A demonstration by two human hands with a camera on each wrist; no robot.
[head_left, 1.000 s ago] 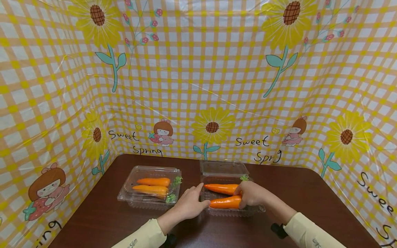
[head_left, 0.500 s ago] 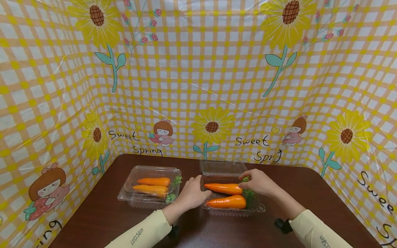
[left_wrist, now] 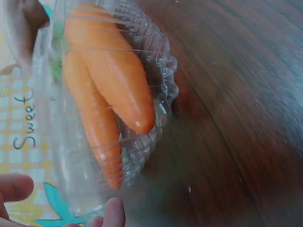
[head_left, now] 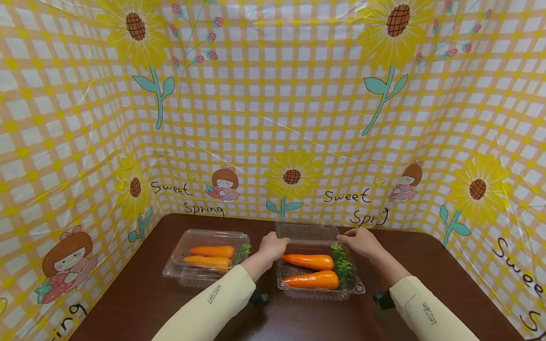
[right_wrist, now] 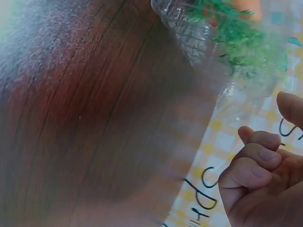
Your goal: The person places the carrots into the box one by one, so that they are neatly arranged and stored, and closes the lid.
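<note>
Two orange carrots with green leafy tops [head_left: 342, 263] lie side by side in a clear plastic container [head_left: 360, 287]. Its hinged lid [head_left: 307, 232] is folded back towards the wall. My left hand [head_left: 274, 247] is at the lid's left edge near the hinge; in the left wrist view its thumb and fingers stand apart beside the container. At the lid's right edge is my right hand [head_left: 362, 242], fingers loosely curled. The right wrist view shows its thumb [right_wrist: 291, 109] apart from the fingers. Contact with the lid is unclear.
A second clear container [head_left: 170, 273] stands to the left, lid down over two carrots [head_left: 209, 261]. Both containers rest on a dark brown table [head_left: 141, 293]. A yellow checked cloth [head_left: 256, 118] with sunflowers hangs behind and at both sides.
My right hand has let go of the carrots and moved back to the lid's right edge. My left hand has shifted from the container's left side up to the lid's left edge.
</note>
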